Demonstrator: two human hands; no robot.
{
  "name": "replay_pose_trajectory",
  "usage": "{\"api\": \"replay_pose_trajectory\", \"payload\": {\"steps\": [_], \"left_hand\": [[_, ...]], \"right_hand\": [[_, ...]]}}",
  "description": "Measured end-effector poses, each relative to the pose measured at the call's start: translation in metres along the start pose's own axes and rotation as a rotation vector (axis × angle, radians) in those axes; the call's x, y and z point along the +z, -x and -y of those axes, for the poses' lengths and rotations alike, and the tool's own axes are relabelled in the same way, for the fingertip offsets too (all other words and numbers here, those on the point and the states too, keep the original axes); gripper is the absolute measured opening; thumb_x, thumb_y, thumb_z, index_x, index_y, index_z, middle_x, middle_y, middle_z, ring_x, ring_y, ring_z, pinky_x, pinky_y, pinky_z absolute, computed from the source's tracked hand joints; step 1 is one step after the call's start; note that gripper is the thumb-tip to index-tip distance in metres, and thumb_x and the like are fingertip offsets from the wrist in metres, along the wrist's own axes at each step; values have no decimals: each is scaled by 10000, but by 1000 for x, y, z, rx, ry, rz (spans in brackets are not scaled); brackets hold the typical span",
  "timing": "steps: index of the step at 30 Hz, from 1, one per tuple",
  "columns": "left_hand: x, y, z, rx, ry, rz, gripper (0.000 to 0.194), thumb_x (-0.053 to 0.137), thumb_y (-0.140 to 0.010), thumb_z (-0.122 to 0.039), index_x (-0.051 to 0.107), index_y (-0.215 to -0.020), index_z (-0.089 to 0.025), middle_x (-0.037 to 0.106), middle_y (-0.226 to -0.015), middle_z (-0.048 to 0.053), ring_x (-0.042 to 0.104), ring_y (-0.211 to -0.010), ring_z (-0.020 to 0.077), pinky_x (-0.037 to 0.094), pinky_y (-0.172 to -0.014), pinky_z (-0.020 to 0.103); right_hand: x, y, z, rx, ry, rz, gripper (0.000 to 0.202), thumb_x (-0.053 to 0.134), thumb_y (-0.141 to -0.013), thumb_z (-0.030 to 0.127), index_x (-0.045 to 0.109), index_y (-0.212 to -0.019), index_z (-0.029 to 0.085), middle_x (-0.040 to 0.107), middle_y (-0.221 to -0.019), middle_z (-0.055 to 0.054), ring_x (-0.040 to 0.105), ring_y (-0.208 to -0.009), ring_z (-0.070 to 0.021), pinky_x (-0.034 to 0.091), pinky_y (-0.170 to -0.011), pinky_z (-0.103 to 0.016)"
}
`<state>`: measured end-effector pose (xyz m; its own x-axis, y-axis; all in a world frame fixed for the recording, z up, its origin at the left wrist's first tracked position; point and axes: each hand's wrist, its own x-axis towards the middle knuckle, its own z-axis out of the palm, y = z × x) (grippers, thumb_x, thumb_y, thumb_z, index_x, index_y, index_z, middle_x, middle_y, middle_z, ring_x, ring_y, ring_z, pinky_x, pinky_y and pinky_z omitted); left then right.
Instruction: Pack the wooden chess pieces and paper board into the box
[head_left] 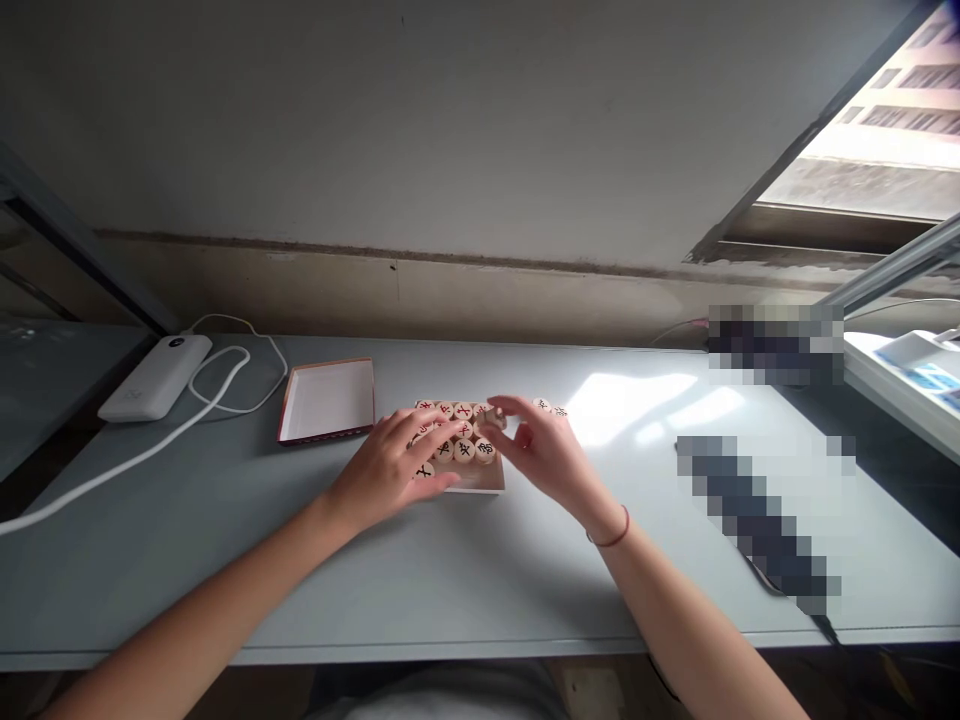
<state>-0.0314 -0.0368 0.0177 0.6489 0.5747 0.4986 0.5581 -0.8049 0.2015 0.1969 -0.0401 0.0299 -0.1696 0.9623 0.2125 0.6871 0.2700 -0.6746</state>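
Note:
Round Chinese chess pieces [464,449] with red and black characters lie in rows inside a shallow box [480,484]. Part of the box floor shows bare along its near side. My left hand [397,455] lies over the left part of the box, fingers spread and touching the pieces. Above the box's right side, my right hand [541,440] pinches one Chinese chess piece [493,420] between thumb and forefinger; its face is tilted and unreadable. Two more pieces [551,407] sit on the desk just beyond my right hand, partly hidden by it.
An upturned box lid [330,397] lies to the left. Further left is a white power bank [157,378] with a looping white cable [225,390]. Blurred dark items [765,530] lie on the right of the grey desk [375,590]. A wall closes off the back.

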Motion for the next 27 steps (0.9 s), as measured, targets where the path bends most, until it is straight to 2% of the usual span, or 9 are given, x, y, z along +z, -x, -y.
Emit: {"api": "replay_pose_trajectory", "payload": {"steps": [2, 4, 7, 10, 14, 20, 27], "left_hand": [[0, -9, -1, 5, 31, -20, 387, 558, -921, -337, 496, -1289, -231, 600, -1166, 87, 573, -1085, 231, 467, -927, 375], [-1, -11, 1, 17, 57, -15, 370, 603, -885, -360, 541, -1222, -221, 621, -1112, 80, 586, -1050, 235, 471, -897, 372], [-5, -4, 7, 39, 97, 64, 493, 725, -739, -452, 573, -1140, -207, 629, -1077, 85, 573, -1038, 268, 463, -884, 399], [-10, 5, 16, 23, 94, 134, 482, 773, -673, -433, 602, -1069, -216, 607, -1122, 90, 531, -1107, 288, 445, -938, 422], [-11, 6, 21, -10, 109, 195, 367, 782, -681, -379, 652, -1000, -253, 561, -1207, 74, 474, -1195, 290, 426, -1000, 432], [-5, 7, 16, 31, 95, 256, 289, 772, -715, -370, 696, -983, -292, 521, -1296, 59, 426, -1247, 320, 409, -1012, 456], [3, 10, 16, -28, 113, 147, 316, 705, -780, -380, 592, -1023, -212, 545, -1235, 108, 447, -1243, 286, 433, -1001, 420]], "right_hand": [[5, 7, 11, -1, -145, 100, 270, 561, -877, 426, 594, -1051, 222, 680, -896, -33, 453, -449, -75, 381, -472, -237], [12, 12, 17, -18, -168, 163, 235, 594, -859, 410, 601, -997, 219, 673, -830, -17, 458, -458, -74, 367, -472, -228], [21, 19, 19, -93, -59, 195, 203, 632, -845, 382, 614, -969, 223, 662, -785, -9, 530, -534, -98, 387, -522, -225], [26, 23, 16, -205, 79, 216, 188, 580, -895, 376, 622, -1005, 230, 664, -875, -34, 572, -609, -122, 402, -555, -240], [21, 23, 15, -272, 93, 232, 218, 555, -916, 383, 613, -1082, 254, 648, -1003, -58, 602, -674, -133, 441, -590, -257], [14, 22, 16, -238, 56, 201, 227, 542, -919, 400, 599, -1064, 234, 615, -1035, -77, 583, -641, -120, 457, -565, -262], [33, 28, 14, -329, 200, 207, 225, 491, -948, 393, 621, -968, 210, 631, -948, -66, 579, -652, -136, 380, -513, -251]]}}
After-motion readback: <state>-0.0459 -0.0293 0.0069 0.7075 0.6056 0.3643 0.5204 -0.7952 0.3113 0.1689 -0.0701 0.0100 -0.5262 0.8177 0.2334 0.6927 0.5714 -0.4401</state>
